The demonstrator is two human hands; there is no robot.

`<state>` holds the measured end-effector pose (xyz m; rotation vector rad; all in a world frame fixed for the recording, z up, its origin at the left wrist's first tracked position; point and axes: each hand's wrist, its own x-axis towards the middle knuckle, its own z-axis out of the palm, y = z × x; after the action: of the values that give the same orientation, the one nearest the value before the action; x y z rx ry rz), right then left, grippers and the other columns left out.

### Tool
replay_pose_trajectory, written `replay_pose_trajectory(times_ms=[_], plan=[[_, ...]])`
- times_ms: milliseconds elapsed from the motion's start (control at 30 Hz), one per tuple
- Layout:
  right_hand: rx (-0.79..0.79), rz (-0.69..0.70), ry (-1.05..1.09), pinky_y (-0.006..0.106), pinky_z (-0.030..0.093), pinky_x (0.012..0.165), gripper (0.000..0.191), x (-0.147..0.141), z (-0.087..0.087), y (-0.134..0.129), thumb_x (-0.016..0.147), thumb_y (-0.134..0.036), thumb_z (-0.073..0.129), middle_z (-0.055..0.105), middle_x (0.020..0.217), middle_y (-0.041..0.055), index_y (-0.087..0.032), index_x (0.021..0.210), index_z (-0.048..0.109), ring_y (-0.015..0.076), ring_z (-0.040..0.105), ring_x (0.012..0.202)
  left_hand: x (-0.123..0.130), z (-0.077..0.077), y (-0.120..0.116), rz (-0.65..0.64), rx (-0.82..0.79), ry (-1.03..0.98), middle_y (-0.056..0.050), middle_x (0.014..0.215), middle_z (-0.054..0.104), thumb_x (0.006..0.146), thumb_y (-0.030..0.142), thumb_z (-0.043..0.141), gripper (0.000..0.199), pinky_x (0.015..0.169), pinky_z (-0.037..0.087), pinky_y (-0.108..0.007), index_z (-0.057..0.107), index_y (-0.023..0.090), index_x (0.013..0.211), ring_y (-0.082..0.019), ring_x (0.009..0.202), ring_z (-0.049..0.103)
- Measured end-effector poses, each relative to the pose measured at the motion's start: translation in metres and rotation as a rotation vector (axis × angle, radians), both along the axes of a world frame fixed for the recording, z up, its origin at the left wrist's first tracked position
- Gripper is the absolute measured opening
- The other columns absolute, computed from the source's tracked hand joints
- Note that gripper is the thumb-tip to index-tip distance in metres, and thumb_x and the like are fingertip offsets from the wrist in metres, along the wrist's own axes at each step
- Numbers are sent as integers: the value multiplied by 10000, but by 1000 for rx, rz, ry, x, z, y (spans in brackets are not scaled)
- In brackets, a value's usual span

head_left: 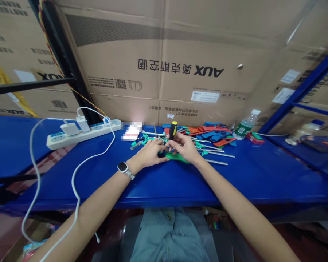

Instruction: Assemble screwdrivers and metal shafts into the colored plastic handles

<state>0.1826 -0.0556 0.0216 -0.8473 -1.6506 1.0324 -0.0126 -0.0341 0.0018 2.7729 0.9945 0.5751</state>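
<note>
My right hand [183, 146] has its fingers wrapped round the lower part of a black and yellow screwdriver [174, 129], which stands nearly upright. Just left of it, my left hand [153, 152] is pressed to a green plastic piece [177, 157] on the blue table; its thumb and fingers close in around the work, and the exact grip is partly hidden. The screwdriver's tip is hidden between the hands. Metal rods [218, 155] with teal fittings lie to the right of my hands, and more teal parts lie behind them.
Red, blue and green plastic parts [211, 134] are heaped at the back of the blue table [251, 174]. A water bottle [244, 125] stands beside them. At left are a white power strip [84, 134] and a loose cable [75, 182]. Large cartons [164, 43] rise behind.
</note>
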Motion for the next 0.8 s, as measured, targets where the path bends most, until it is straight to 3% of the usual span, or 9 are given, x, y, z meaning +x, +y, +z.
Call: replay_pose_trajectory(times_ms=[100,200,333,467,567,667,800], plan=[[11,11,14,272,511,489,411,-4,1,0,771,-568,753,685,767,27,-201,901,621,148,612,570,0,-1,0,-8,1,-14,-97,1164,651,890,447,698,272,1005,415,-513,719,230,1052,-335,1164,561],[32,-66,46,277,491,475,404,-13,-3,2,768,-552,772,662,696,6,-205,892,607,134,576,491,0,-1,0,-6,-3,-32,-98,1201,653,877,441,710,276,1032,403,-524,715,233,1059,-338,1196,554],[32,-170,73,285,475,448,414,-16,-7,5,762,-532,796,674,666,-4,-231,893,544,153,590,451,1,3,-1,8,-15,-25,-94,1094,672,861,427,720,277,1000,427,-514,717,220,1045,-329,1126,581],[13,-100,73,296,517,508,401,-8,-5,4,773,-535,787,706,732,24,-223,891,564,158,620,516,2,4,-1,1,-11,-12,-75,925,672,850,420,725,273,881,473,-456,724,204,1018,-301,971,602],[21,-37,8,280,510,516,386,-4,-2,5,798,-547,758,698,777,36,-202,900,618,150,617,565,0,5,0,-13,-18,-31,-73,921,685,824,426,748,251,870,479,-446,731,213,956,-293,955,608],[27,-32,-27,268,492,498,394,-2,-2,7,821,-553,728,672,776,29,-188,943,644,139,595,559,-3,14,0,-15,-53,-199,-85,971,696,795,484,767,329,859,502,-433,726,206,967,-273,942,623],[81,-37,-82,268,482,506,390,-3,-3,8,878,-531,670,633,709,7,-179,1046,674,135,573,535,-3,45,0,15,-194,-622,-111,1145,719,958,522,562,426,851,541,-393,669,207,1224,-239,999,668]])
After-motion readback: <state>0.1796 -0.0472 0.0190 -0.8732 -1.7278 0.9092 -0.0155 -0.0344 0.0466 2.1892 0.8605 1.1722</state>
